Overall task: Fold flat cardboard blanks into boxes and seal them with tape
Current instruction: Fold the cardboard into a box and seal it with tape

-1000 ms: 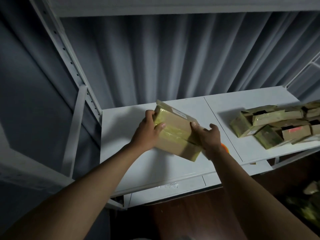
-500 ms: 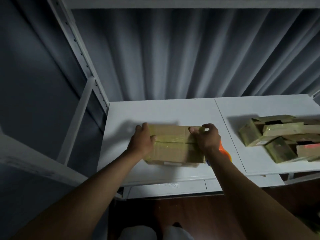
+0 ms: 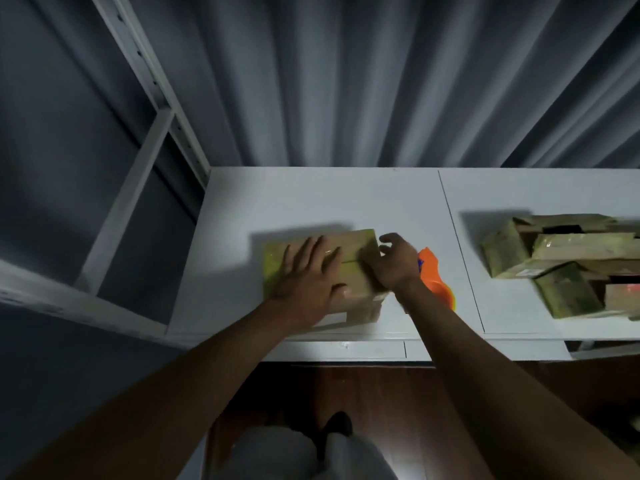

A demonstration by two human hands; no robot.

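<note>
left hand (image 3: 310,271) moved onto box (image 3: 360,247) top, fingers flat | right hand (image 3: 394,263) fingers curled at edge

Both forearms bare, no sleeves showing; pale grey trousers (image 3: 277,455) below.

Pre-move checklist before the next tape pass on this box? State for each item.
1. Box resting flat on the white shelf: ok.
2. Left hand pressing flat on the box top, fingers straight: ok.
3. Right hand at the box's right edge, fingers curled; whether it pinches tape or cardboard: cannot tell.
4. Orange tape dispenser in hand: not ok, it lies on the shelf beside the right wrist.
5. Centre seam fully taped: cannot tell, the left hand covers part of it.
6. Pile of other boxes apart from the work area, on the right panel: ok.
</note>
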